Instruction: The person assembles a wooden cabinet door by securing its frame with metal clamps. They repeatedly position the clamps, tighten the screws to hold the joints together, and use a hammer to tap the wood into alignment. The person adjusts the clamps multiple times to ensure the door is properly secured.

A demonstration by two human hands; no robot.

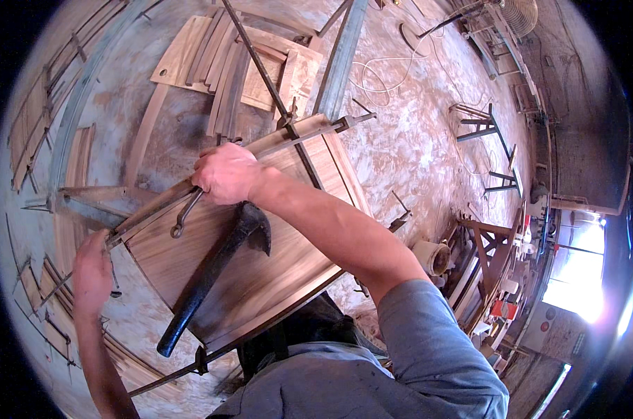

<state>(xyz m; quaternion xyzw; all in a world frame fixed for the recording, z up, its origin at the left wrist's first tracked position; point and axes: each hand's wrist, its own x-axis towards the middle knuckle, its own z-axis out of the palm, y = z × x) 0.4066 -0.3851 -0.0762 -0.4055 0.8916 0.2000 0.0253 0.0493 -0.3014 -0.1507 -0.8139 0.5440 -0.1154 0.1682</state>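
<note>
Our worry is the loose hammer (211, 281) lying on the clamped wooden panel (260, 262) before the person's body: its handle overhangs, so a knock or tilt could send it off. The right hand's (225, 173) grip is curled into a fist at the far edge, around what we cannot tell; nor can we judge the left's (93, 276), by the corner. Within the pale bucket (424, 253) we make out no contents.
</note>
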